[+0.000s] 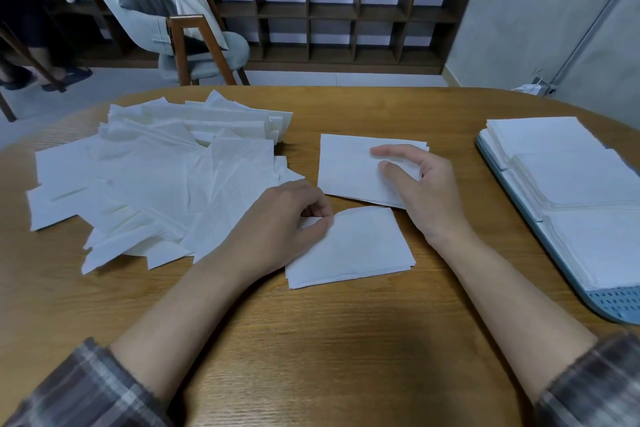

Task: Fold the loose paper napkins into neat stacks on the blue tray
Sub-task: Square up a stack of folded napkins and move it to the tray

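Note:
A heap of loose white napkins (166, 177) covers the left part of the wooden table. A folded napkin (360, 250) lies near the middle front; my left hand (280, 225) pinches its upper left edge. Just behind it lies a small stack of folded napkins (349, 166); my right hand (422, 187) holds its right end, thumb on top and fingers curled at the edge. The blue tray (613, 305) sits at the right edge of the table. On it lie several stacks of folded napkins (575, 180).
The wooden table (329, 340) has a rounded far edge. Beyond it stand a grey chair (180, 31) with a cushion and a dark wooden shelf unit (346, 10). A person's feet (65, 74) show at the far left.

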Available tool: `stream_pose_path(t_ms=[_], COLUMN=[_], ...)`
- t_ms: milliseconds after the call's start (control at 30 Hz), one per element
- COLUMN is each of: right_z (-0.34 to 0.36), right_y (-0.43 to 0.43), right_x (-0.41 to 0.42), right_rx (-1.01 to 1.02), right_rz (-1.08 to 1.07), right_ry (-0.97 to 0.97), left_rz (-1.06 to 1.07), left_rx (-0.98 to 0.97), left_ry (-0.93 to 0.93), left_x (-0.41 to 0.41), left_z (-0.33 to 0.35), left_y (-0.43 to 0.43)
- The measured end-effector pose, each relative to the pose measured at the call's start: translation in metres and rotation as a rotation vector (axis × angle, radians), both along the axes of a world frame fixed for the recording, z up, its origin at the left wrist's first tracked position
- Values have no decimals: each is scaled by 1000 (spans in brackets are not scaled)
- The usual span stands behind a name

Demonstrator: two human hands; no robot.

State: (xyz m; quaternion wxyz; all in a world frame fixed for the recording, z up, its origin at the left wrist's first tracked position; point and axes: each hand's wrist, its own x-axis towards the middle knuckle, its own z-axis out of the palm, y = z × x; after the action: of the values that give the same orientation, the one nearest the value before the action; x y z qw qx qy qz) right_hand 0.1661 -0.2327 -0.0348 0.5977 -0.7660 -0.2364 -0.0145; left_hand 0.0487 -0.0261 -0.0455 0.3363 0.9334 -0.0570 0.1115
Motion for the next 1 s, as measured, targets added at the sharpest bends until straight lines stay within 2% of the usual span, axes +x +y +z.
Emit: stream_pose_path(t_ms=[167, 367, 467, 567, 633, 700, 833, 1000], right_z=[-1, 0, 5, 9, 6, 2, -2, -2], right_y=[1, -1, -2, -1, 2, 6, 7, 8], right_x=[0, 1, -1, -6, -11, -14, -12, -14], right_rx=[-7, 7, 82, 153, 121, 68, 53, 100], right_rz=[0, 2, 53, 211, 294, 282, 231, 300], right_ry=[1, -5, 71, 212, 215, 210, 245, 246], left_rz=[-9, -65, -23, 90, 160, 209, 168, 244], left_rx=[14, 112, -141, -381, -438, -476, -584, -590], left_ry=[-29, -179, -153, -155, -218, -237, -155, -162], left_x=[0, -2, -5, -4, -3, -1, 2, 6], left_z=[-2, 3, 12, 14, 13, 12, 11, 7], left_y=[0, -3, -5, -6, -7, -6, -4, -2])
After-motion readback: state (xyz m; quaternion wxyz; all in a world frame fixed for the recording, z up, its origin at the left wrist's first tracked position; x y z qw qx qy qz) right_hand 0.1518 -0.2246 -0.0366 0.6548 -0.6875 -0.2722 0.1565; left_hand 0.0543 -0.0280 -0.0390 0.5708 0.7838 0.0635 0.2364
